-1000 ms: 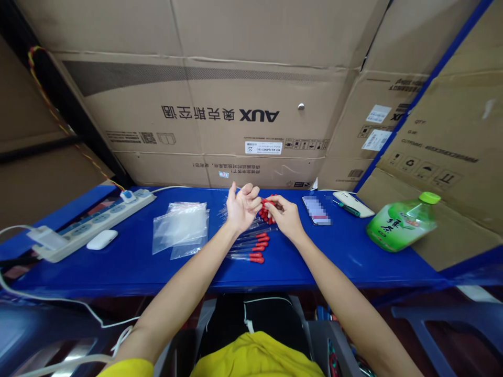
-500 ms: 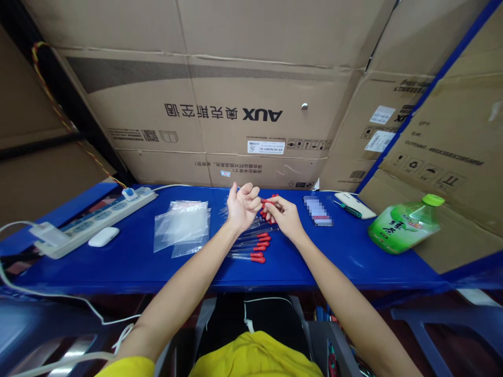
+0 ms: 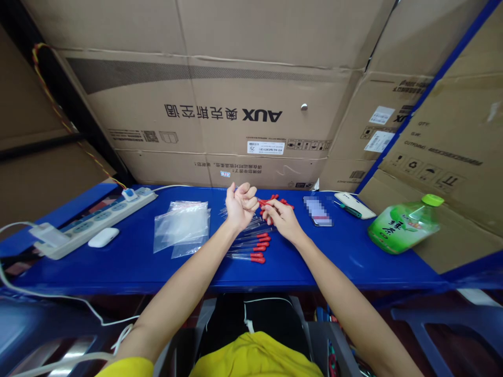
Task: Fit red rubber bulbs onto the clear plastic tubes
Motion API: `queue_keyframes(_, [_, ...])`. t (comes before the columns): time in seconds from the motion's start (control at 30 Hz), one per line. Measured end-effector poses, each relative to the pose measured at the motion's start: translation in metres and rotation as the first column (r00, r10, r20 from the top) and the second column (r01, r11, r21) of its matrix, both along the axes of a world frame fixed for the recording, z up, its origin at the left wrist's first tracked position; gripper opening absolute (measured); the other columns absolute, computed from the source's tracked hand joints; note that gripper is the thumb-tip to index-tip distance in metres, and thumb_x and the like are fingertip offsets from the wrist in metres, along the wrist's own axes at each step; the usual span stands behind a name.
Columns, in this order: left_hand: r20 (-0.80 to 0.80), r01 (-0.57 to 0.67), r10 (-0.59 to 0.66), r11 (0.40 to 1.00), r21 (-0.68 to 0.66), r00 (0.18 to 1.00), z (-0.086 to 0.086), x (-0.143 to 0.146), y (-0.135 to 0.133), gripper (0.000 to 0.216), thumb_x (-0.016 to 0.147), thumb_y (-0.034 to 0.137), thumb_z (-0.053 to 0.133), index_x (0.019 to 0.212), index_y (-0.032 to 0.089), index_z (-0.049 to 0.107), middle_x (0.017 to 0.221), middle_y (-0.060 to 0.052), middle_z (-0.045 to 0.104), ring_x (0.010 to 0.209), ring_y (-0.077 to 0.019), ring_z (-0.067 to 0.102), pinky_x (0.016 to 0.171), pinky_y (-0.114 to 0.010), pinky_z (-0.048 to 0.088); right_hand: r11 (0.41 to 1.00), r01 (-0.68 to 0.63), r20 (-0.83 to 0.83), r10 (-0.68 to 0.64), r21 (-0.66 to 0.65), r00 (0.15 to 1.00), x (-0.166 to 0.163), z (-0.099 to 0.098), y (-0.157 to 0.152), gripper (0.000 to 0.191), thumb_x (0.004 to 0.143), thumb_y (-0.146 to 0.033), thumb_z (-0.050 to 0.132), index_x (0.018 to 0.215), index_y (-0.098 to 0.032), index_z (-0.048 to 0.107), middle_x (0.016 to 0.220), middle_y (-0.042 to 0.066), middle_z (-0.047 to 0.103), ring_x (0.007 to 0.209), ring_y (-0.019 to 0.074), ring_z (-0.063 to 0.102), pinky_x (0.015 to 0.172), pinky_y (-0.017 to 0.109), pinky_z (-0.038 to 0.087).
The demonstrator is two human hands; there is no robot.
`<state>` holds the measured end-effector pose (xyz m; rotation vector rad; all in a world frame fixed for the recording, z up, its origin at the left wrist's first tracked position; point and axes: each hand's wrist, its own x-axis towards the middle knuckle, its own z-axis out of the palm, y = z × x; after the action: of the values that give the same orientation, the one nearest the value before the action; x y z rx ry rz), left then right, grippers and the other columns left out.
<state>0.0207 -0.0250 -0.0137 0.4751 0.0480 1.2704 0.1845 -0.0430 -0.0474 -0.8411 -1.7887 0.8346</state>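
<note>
Red-capped tubes [image 3: 255, 246] crowd both hands — left fingers [image 3: 245, 192] curled shut, right fingers [image 3: 271, 208] pinching one tube.

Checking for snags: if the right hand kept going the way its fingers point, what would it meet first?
Probably the left hand: the right hand points left at it across red-capped tubes, though depth is unclear.

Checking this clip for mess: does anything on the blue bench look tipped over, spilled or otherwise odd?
Only the green bottle at the right end: it lies tilted against the cardboard box rather than upright. Its cap is on and nothing has spilled. The red-capped tubes and plastic bags lie loosely but intact.
</note>
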Motion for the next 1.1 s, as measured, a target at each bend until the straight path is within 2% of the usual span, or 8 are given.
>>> queue_keyframes(0.27, [-0.016, -0.012, 0.011, 0.999, -0.035, 1.0, -0.001, 0.002, -0.002, 0.04, 0.102, 0.047, 0.034, 0.073, 0.021, 0.027, 0.06, 0.007, 0.024, 0.037, -0.0056, 0.016, 0.039, -0.023, 0.017, 0.992, 0.075, 0.053, -0.081, 0.103, 0.995, 0.0, 0.003, -0.004, 0.038, 0.101, -0.051, 0.045, 0.087, -0.021, 0.062, 0.065, 0.0, 0.067, 0.048, 0.0112, 0.057, 0.054, 0.024, 0.046])
queue_keyframes(0.5, [0.006, -0.023, 0.023, 0.995, -0.093, 1.0, -0.002, 0.005, -0.003, 0.04, 0.102, 0.047, 0.034, 0.072, 0.021, 0.027, 0.059, 0.007, 0.024, 0.036, -0.0053, 0.015, 0.038, -0.023, 0.016, 0.986, 0.11, 0.061, -0.118, 0.125, 0.991, -0.003, 0.004, -0.007, 0.041, 0.101, -0.054, 0.043, 0.085, -0.021, 0.061, 0.064, 0.001, 0.067, 0.048, 0.0118, 0.057, 0.054, 0.024, 0.048])
queue_keyframes(0.77, [0.011, -0.017, 0.018, 0.998, -0.059, 1.0, -0.002, 0.007, -0.004, 0.039, 0.102, 0.045, 0.032, 0.072, 0.021, 0.027, 0.06, 0.007, 0.023, 0.037, -0.0057, 0.015, 0.038, -0.023, 0.015, 0.984, 0.111, 0.044, -0.118, 0.141, 0.992, -0.003, 0.004, -0.007, 0.036, 0.102, -0.048, 0.044, 0.084, -0.021, 0.06, 0.064, 0.0, 0.066, 0.048, 0.0115, 0.056, 0.054, 0.024, 0.047])
queue_keyframes(1.1, [0.018, -0.001, 0.003, 0.997, -0.083, 1.0, 0.001, 0.012, -0.009, 0.041, 0.103, 0.046, 0.027, 0.071, 0.021, 0.025, 0.059, 0.007, 0.022, 0.036, -0.0053, 0.013, 0.038, -0.023, 0.014, 0.979, 0.125, 0.058, -0.136, 0.16, 0.989, -0.006, 0.004, -0.008, 0.039, 0.102, -0.052, 0.042, 0.083, -0.022, 0.06, 0.063, 0.001, 0.065, 0.05, 0.0135, 0.058, 0.056, 0.025, 0.049])
